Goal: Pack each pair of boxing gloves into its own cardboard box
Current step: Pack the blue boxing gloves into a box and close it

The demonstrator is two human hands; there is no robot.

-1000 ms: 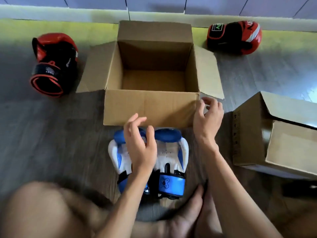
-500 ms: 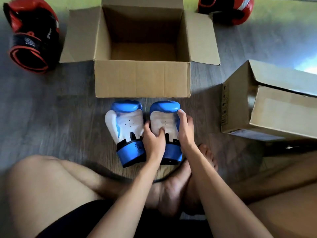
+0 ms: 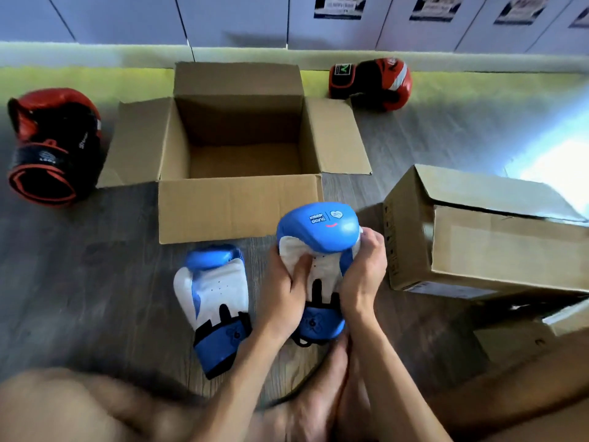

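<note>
On floor, before open cardboard box [image 3: 239, 212]: right blue glove [image 3: 318, 237] now lifted, left hand [image 3: 283, 298] & right hand [image 3: 363, 275] grip clamped on it; mate glove [image 3: 213, 298] stays down. Box empty; loading imminent.

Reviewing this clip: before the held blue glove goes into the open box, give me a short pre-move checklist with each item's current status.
1. Held blue glove gripped by both left hand and right hand: ok.
2. Open box interior bare, flaps spread: ok.
3. Path from glove to box opening unobstructed: ok.
4. Second blue glove within reach, lying on the floor beside the hands: ok.
5. Red gloves kept apart from this box: ok.
6. Side box ready for red pair: cannot tell.
</note>
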